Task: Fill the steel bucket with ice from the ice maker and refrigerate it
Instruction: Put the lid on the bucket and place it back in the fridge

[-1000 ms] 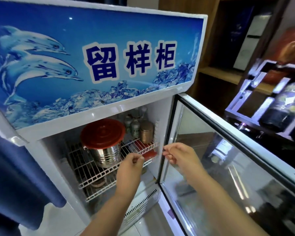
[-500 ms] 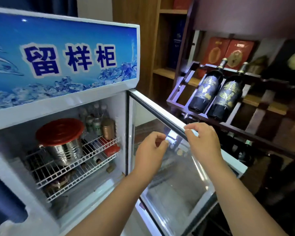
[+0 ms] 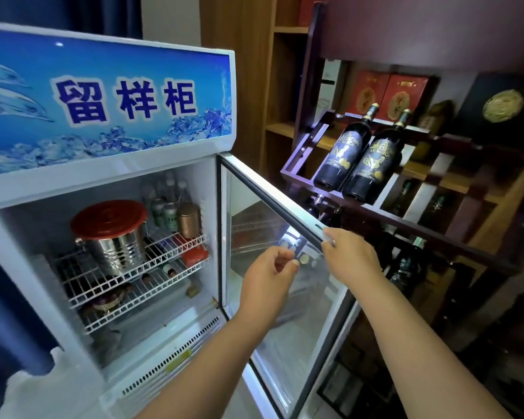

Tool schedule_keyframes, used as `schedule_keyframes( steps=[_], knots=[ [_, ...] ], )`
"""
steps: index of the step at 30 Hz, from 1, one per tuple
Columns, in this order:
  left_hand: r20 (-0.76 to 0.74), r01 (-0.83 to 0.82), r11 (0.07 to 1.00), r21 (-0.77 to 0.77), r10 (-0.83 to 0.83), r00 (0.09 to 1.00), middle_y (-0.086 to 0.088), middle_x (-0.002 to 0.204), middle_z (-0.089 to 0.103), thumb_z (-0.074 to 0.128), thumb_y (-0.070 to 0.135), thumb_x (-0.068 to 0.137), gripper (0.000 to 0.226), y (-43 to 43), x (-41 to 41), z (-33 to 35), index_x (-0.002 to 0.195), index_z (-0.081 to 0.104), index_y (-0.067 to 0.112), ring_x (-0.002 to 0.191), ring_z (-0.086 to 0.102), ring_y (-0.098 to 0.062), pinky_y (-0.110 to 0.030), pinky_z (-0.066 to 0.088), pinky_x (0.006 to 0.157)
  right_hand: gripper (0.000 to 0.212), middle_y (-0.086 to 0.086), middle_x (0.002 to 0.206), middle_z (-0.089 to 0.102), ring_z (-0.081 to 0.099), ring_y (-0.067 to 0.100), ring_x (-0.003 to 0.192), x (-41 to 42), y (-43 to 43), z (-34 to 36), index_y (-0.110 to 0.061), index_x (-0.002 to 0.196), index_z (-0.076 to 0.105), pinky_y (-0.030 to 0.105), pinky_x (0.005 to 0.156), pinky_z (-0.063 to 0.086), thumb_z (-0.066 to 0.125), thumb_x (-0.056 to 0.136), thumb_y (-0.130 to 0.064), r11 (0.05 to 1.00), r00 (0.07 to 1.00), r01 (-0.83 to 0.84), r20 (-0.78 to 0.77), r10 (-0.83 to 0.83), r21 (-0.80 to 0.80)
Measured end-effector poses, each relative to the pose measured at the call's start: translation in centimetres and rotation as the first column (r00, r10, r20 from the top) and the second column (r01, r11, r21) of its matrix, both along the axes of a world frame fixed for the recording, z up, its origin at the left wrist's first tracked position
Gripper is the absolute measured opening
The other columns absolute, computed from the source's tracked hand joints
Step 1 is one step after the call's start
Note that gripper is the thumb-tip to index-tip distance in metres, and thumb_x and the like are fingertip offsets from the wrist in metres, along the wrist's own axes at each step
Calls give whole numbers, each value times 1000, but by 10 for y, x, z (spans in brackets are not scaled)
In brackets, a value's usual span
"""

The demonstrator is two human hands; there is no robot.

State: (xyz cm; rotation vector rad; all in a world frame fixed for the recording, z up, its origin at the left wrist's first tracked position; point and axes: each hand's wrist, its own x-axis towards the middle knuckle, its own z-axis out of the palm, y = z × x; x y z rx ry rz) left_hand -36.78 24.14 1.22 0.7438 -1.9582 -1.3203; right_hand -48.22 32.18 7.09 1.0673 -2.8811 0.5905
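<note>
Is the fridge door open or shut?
Open: the door stands out to the right, baring the shelves and bucket inside.

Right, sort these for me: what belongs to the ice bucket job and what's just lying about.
Job: steel bucket, its red lid, wire shelf, fridge door, right hand.
Lying about: wine bottles, red boxes, cans, bronze canister.
</note>
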Motion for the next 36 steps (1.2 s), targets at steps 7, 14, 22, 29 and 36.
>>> schedule_keyframes(
  steps=[7, 14, 22, 29, 36],
  knots=[
    [7, -101, 993, 58, 101, 995, 13, 88, 64, 59, 25, 89, 13, 4, 32, -6, 85, 57, 37, 86, 60, -5, -27, 50, 79, 32, 15, 116, 63, 56, 35, 102, 12, -5, 1, -14, 111, 66, 38, 82, 51, 38, 95, -9, 986, 985, -166, -33, 168, 33],
    [-11, -239, 964, 116, 242, 970, 10, 85, 65, 61, 24, 89, 4, -6, 73, -5, 91, 63, 27, 80, 61, -7, -26, 51, 75, 31, 3, 118, 65, 60, 26, 102, 50, -31, -5, -27, 114, 68, 37, 88, 51, 46, 96, -16, 936, 940, -335, 29, 340, -109],
    [-126, -318, 921, 225, 351, 928, 7, 97, 68, 67, 17, 84, 18, -31, 135, 9, 102, 66, 19, 85, 63, -3, -16, 50, 73, 31, 3, 104, 59, 58, 21, 91, 109, -78, -17, -25, 123, 63, 31, 74, 48, 47, 98, -30, 847, 865, -501, -61, 498, -180],
    [-169, -424, 878, 222, 464, 870, 8, 91, 70, 70, 13, 81, 16, -58, 198, 7, 93, 69, 25, 77, 62, 1, -15, 51, 71, 33, 12, 108, 57, 57, 26, 91, 157, -129, -27, -20, 125, 62, 36, 81, 47, 43, 99, -25, 779, 808, -587, -93, 582, -222],
    [-141, -526, 816, 238, 565, 813, 1, 95, 70, 74, 13, 79, 25, -101, 245, -1, 98, 69, 28, 84, 64, -8, -23, 54, 77, 40, 3, 117, 52, 55, 18, 98, 197, -174, -43, -19, 135, 52, 21, 78, 39, 48, 96, -11, 693, 746, -614, 9, 666, -377]
  ],
)
